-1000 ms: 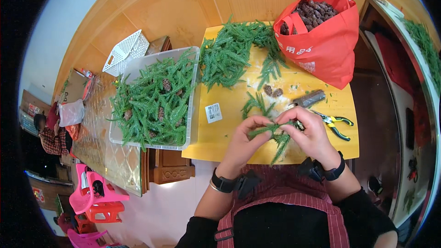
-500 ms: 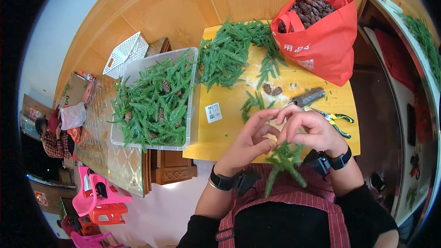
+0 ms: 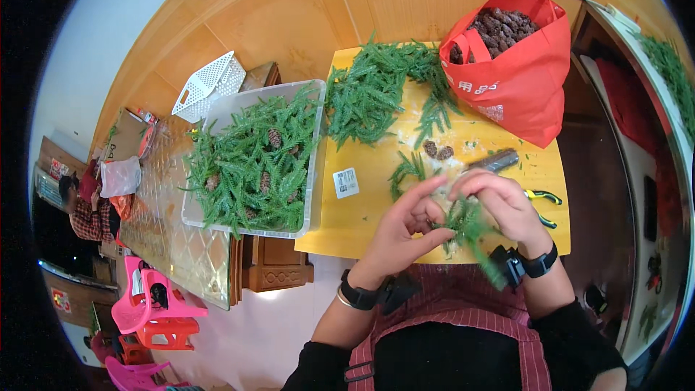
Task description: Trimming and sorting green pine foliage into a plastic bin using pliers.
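A green artificial pine sprig (image 3: 469, 226) is between my hands above the table's near edge, blurred at its lower end. My right hand (image 3: 503, 206) has its fingers curled over the sprig's top. From the other side, my left hand (image 3: 409, 228) meets it with thumb and bent fingers; the exact grip is partly hidden. Just beyond lie a dark roll (image 3: 499, 161), a small loose sprig (image 3: 407, 172) and two small pine cones (image 3: 438, 150). Yellow-and-black pliers (image 3: 544, 197) lie partly behind my right hand.
A clear bin (image 3: 316, 166) of greenery and cones stands left on the yellow board (image 3: 337, 228). At the back are piled sprigs (image 3: 365, 98) and a red bag (image 3: 517, 90) of cones. A white basket (image 3: 210, 87), pink chair (image 3: 156, 304) and seated person (image 3: 90, 210) are farther left.
The sprig has swung up and to the right, and its tip now points toward my right wrist. My left fingers have spread a little. The whole view has shifted slightly.
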`<act>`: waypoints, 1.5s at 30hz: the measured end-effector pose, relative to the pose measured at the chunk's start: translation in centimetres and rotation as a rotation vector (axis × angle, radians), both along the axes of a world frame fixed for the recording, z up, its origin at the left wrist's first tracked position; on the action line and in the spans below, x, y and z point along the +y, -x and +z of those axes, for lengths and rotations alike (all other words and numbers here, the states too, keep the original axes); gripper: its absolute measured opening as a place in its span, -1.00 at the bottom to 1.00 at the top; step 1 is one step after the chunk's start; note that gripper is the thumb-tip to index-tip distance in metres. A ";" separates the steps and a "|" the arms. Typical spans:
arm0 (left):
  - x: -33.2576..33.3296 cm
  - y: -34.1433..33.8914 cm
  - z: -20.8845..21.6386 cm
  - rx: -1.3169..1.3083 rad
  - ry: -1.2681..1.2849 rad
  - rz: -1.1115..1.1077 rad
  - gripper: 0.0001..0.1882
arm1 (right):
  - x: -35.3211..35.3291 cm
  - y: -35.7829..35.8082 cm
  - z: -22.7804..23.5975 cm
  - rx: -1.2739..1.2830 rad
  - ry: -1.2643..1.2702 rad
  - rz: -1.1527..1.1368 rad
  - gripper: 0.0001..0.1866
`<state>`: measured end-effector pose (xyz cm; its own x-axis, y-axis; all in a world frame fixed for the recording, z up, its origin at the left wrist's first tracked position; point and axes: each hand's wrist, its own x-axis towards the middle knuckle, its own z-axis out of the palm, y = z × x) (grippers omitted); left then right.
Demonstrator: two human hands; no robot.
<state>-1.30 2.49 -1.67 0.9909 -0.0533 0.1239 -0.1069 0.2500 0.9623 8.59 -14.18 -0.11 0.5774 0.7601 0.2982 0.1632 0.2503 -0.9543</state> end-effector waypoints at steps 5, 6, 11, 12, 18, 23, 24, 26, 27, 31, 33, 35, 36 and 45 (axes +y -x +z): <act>-0.1 0.4 0.7 -0.045 -0.170 0.120 -0.59 | -0.4 0.5 0.5 -0.196 0.023 -0.004 -0.84; -0.2 0.5 0.8 -0.076 -0.178 0.145 -0.66 | -0.4 0.7 0.6 -0.300 0.041 -0.055 -0.83; -0.9 0.3 0.5 -0.139 -0.066 0.222 -0.62 | 0.2 2.2 -0.9 -0.387 -0.054 -0.266 -0.81; -1.0 0.2 0.3 -0.138 -0.011 0.241 -0.60 | 0.2 2.3 -0.9 -0.504 -0.023 -0.338 -0.80; -0.9 0.4 -0.3 -0.089 0.118 0.214 -0.53 | 0.8 2.6 -1.0 -0.814 0.011 -0.544 -0.84; -1.3 -0.2 0.2 0.007 0.037 0.233 -0.56 | 1.0 2.8 -0.4 -0.908 -0.013 -0.459 -0.85; -1.2 -0.3 0.0 -0.009 -0.025 0.179 -0.57 | 1.0 2.8 -0.4 -0.910 -0.015 -0.448 -0.85; -1.2 -0.3 0.1 0.049 0.055 0.178 -0.61 | 0.8 3.1 -0.6 -0.891 -0.003 -0.495 -0.83; -1.1 -0.2 0.1 0.108 0.131 0.166 -0.64 | 0.7 3.2 -0.7 -0.892 -0.003 -0.490 -0.83; -1.0 0.1 0.1 0.069 0.082 0.177 -0.63 | 0.4 3.6 -1.2 -0.797 0.028 -0.509 -0.67; -1.3 0.0 0.1 -0.015 0.153 0.183 -0.56 | 0.3 3.4 -1.3 -0.783 0.016 -0.506 -0.61; -1.1 0.1 0.2 -0.006 0.081 0.179 -0.50 | 0.4 3.4 -1.2 -0.669 0.043 -0.504 -0.58; -1.0 0.2 0.3 0.006 0.010 0.177 -0.44 | 0.5 3.5 -0.9 -0.666 0.044 -0.508 -0.58; 0.1 0.0 0.4 -0.287 -0.268 0.144 -0.39 | 0.2 3.1 -0.6 -0.634 0.211 -0.340 -0.62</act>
